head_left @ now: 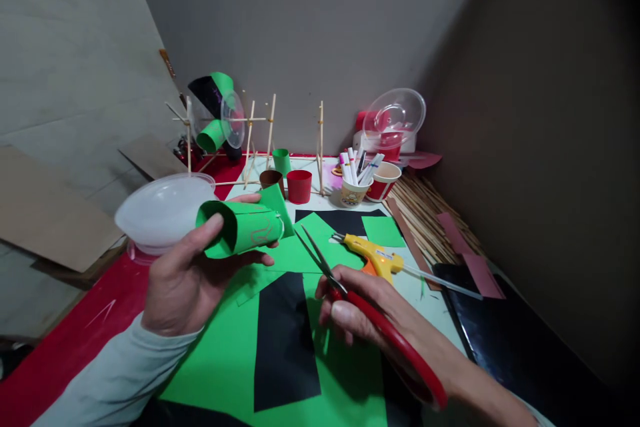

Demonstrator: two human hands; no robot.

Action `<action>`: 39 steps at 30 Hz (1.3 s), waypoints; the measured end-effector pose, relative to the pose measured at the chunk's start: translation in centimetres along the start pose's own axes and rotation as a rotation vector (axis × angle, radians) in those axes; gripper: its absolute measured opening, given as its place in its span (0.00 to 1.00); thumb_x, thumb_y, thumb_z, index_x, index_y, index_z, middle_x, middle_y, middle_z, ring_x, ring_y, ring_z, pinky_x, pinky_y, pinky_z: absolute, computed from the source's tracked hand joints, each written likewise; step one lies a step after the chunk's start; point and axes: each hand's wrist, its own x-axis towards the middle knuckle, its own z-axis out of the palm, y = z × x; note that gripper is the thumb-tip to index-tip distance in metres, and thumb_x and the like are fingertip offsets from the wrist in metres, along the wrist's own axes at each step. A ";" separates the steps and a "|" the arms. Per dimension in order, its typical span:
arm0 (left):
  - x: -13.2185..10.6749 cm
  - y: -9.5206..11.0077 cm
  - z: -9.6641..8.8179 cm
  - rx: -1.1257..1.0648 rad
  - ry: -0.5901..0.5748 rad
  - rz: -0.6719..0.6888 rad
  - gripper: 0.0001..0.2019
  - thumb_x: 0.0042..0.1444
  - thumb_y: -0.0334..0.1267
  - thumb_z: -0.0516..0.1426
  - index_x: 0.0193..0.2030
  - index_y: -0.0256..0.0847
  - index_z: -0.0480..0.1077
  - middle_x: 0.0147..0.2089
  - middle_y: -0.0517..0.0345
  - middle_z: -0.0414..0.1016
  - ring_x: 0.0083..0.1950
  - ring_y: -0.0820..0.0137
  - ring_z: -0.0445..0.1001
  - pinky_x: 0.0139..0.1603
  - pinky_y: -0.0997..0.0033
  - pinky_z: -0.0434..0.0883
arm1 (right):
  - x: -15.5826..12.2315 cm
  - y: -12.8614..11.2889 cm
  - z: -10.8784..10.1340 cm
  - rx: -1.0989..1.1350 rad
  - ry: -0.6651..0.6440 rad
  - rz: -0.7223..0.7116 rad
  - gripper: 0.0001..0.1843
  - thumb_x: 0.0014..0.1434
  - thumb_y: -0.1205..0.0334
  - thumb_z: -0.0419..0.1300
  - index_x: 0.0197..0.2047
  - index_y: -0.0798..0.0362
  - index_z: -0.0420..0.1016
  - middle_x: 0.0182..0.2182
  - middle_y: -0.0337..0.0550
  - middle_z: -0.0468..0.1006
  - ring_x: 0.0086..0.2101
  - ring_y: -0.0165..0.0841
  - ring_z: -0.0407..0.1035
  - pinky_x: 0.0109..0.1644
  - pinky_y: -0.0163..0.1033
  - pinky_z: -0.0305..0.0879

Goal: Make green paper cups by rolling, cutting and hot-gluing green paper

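Note:
My left hand (185, 280) is wrapped round a green paper cup (243, 228) covered in green paper, held on its side above the table. My right hand (365, 307) grips red-handled scissors (350, 300). Their blades are slightly apart and point up-left toward the cup without touching it. Under both hands lie green paper sheets (225, 360) and a black paper strip (284, 340). A yellow glue gun (375, 255) rests on the table just beyond my right hand.
A clear plastic bowl (163, 210) sits left of the cup. Behind stand a red cup (299, 185), a brown cup (271, 179), a green cup (281, 160), cups of markers (356, 180), a wooden stick frame (255, 140) and a stick bundle (425, 213).

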 end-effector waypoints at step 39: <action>-3.7 -1.7 1.8 0.031 -0.034 -0.380 0.38 0.43 0.56 0.74 0.62 0.61 0.73 0.69 0.69 0.74 0.74 0.54 0.67 0.60 0.70 0.78 | 0.1 -0.4 1.4 -0.122 0.193 -0.086 0.14 0.68 0.46 0.60 0.42 0.49 0.71 0.38 0.39 0.82 0.37 0.36 0.71 0.46 0.42 0.62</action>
